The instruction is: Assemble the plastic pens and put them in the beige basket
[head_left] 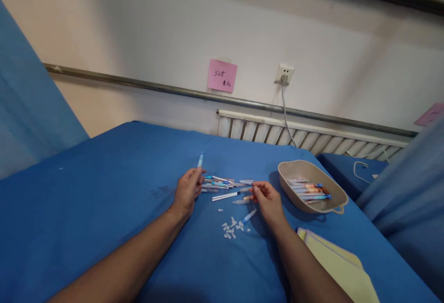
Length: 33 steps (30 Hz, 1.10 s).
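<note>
My left hand [189, 189] is closed around a light-blue and white pen [200, 160], held upright with its upper end showing above the fingers. Just right of it lies a loose pile of pens and pen parts [220, 183] on the blue cloth. My right hand [268, 200] is at the right end of this pile, thumb and fingers pinched together; what they hold, if anything, is too small to make out. Below it rests a blue and clear pen barrel [249, 216], beside several small white cone-shaped tips [231, 229].
A beige basket [287, 166] with several pens [312, 193] inside stands at the right. A folded yellow cloth [335, 261] lies in front of it. Behind the blue-covered surface [104, 192] are a radiator [256, 131] and a wall socket [284, 74] with a cord. Blue curtains [31, 104] hang at both sides.
</note>
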Tool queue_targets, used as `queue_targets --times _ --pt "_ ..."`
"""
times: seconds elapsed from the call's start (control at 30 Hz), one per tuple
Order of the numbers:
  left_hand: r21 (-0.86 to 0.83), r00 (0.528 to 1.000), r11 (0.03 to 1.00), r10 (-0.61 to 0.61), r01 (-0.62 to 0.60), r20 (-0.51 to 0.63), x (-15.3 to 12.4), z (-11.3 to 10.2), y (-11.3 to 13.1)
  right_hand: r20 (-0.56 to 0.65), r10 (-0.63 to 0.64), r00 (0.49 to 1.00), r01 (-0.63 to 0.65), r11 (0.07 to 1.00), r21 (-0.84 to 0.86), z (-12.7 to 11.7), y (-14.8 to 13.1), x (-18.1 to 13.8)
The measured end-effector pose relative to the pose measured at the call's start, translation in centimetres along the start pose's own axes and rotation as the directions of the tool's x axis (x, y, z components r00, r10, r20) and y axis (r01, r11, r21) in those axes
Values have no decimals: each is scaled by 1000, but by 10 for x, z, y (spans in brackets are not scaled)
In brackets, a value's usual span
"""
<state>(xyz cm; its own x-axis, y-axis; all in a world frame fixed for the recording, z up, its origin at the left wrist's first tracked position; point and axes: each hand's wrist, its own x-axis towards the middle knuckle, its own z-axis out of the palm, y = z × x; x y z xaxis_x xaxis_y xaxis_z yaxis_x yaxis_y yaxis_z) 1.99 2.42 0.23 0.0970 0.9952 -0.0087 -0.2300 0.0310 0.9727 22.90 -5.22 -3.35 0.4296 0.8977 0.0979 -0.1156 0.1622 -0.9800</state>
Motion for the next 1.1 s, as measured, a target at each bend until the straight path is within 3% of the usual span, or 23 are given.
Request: queue_targets --times 0.17,0.4,0.63,0.83,0.97,1.1 --pt "170 990 984 72 -51 -121 14 -16 2 20 7 1000 -7 1000 -8 2 4 -2" --pt "362 977 930 129 -59 -172 30 -37 -1 161 -10 987 27 994 -102 7 12 -11" --pt "703 984 706 169 -86 -50 38 -44 -9 142 20 990 -4 994 -113 6 13 -9" --pt "824 991 552 108 -128 81 35 -45 -7 182 36 983 -12 992 -129 8 17 -10" --pt "822 992 555 96 -123 84 35 -44 -3 192 32 981 -9 993 -119 9 17 -11" --pt "757 995 646 58 -103 85 27 -32 0 192 16 981 1 996 -89 12 10 -13"
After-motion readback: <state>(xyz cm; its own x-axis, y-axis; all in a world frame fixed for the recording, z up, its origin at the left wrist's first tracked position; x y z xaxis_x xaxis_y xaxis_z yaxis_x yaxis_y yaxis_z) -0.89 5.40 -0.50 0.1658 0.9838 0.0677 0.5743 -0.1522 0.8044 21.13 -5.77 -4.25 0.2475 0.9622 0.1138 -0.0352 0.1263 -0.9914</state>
